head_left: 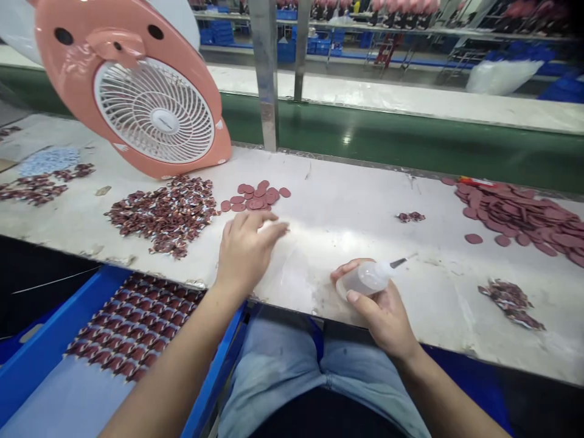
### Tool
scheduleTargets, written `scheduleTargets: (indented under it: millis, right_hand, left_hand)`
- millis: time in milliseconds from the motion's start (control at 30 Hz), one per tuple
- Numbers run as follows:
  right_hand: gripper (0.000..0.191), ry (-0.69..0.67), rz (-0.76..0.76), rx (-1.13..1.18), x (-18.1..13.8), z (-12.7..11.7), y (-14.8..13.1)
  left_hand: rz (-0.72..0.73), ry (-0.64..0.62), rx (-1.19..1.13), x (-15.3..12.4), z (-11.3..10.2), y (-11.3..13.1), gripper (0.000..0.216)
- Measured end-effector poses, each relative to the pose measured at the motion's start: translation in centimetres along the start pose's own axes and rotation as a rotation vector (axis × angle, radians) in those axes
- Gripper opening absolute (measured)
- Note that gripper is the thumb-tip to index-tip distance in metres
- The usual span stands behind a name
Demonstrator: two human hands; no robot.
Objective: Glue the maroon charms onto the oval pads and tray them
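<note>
My right hand [383, 310] is wrapped round a clear plastic squeeze bottle [362, 281] with a white cap and a thin metal needle tip pointing right. The bottle is tilted above the table's near edge. My left hand [246, 246] is over the table with fingers bent and thumb and index finger close together. A tiny dark spot shows at their tips, too small to name. Just behind this hand are several flat reddish-brown oval discs [258, 198]. On its left spreads a heap of small brown-and-white pieces [166, 213].
A pink animal-shaped fan [201, 79] stands at the back left. More oval discs [524, 213] are piled at right, with small clusters of brown pieces [506, 298] nearby. A blue crate [55, 328] holds rows of brown pieces below left. Behind the table runs a green belt [347, 131], past a metal post [267, 79].
</note>
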State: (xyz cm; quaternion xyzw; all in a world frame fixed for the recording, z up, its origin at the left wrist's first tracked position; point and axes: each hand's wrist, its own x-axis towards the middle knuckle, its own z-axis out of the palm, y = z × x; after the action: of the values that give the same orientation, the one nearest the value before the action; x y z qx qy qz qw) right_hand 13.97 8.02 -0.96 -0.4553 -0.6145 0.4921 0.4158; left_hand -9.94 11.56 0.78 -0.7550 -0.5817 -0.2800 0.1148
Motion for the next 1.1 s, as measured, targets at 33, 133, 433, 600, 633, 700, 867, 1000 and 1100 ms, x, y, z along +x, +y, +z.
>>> scheduleTargets:
  millis: [33,133,433,600,633,700,867,1000,1100]
  right_hand:
    - [0.029,-0.022,0.026,0.090,-0.3,0.4,-0.2]
    - [0.035,-0.120,0.143,0.304,-1.3,1.7,-0.7]
    - [0.036,-0.284,0.432,0.644,-3.1,2.0,-1.1]
    - [0.039,-0.272,0.469,0.724,-3.4,2.1,-1.0]
    - [0.039,-0.261,0.469,0.731,-3.6,2.2,-1.1]
    - [0.038,-0.234,0.469,0.733,-3.9,2.4,-1.3]
    - [0.038,-0.193,0.510,0.669,-4.4,2.7,-2.0]
    - [0.049,-0.175,0.485,0.359,-4.6,1.9,-1.9]
    - [0.056,-0.117,0.398,-0.019,-4.9,0.8,-1.8]
  left_hand:
    - [0.104,0.059,-0.041,-1.2,-0.7,1.1,0.021]
    - [0.325,0.153,-0.197,-4.5,-2.2,4.2,0.024]
    - [0.447,0.213,-0.252,-7.4,-4.9,6.7,0.013]
    - [0.175,0.235,-0.592,-9.2,-3.1,7.5,0.032]
    - [-0.002,0.230,-0.719,-9.7,-2.5,7.9,0.042]
    - [-0.338,0.172,-0.993,-10.4,-1.7,8.9,0.047]
    - [-0.625,0.101,-1.507,-11.1,-1.2,10.9,0.030]
    - [-0.797,0.103,-1.721,-11.7,-1.8,11.1,0.029]
    - [-0.962,0.096,-1.863,-12.3,-2.3,10.8,0.025]
